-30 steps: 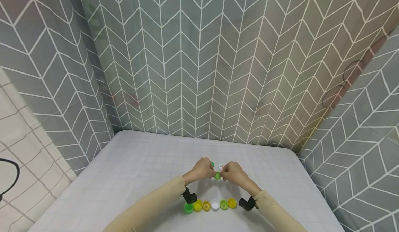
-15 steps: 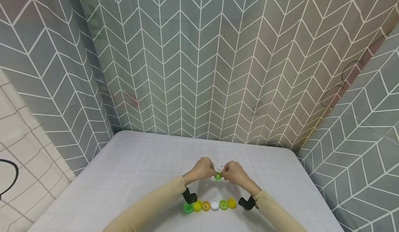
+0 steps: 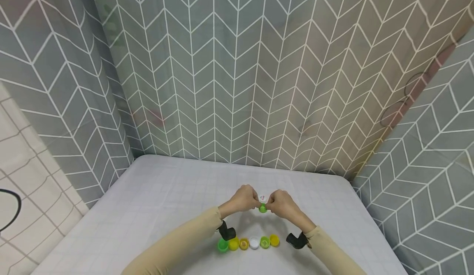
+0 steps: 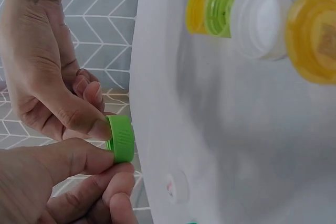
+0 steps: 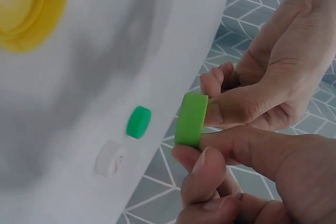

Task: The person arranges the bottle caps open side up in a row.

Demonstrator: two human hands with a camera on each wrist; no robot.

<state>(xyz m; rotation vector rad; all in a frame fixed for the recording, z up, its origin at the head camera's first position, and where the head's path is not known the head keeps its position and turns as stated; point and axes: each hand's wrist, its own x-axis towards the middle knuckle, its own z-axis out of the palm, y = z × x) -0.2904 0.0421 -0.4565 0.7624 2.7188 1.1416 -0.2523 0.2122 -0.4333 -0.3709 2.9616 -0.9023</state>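
Behind everything hangs the grey curtain with white chevron lines (image 3: pixel 222 61), and in front of it spreads the pale, cloth-covered worktop (image 3: pixel 166 192), with slack in that cover a likely reason for small round things to shift if it gets tugged. In come two beige sleeves, and here are the hands: the left hand (image 3: pixel 244 198) and the right hand (image 3: pixel 284 204), each pinching the same piece between thumb and fingers. Below them, the black wrist camera (image 3: pixel 226 232) on the left arm overlaps the near row of six green, yellow, amber and white plastic caps (image 3: pixel 254 242); touching or not, I can't tell, but a dropped wrist could knock that line askew. Further off sit two loose ones, a small white round plastic cap (image 3: pixel 262 198) and a teal-green plastic cap (image 5: pixel 138 122), the latter hidden from the head view, so a stray knuckle might nudge it unnoticed. And the piece itself, a bright lime ribbed plastic cap (image 4: pixel 122 139), is up between the thumbs, apparently off the surface: uneven squeezing could twist it, and a slipping fingertip could send it into the white one.
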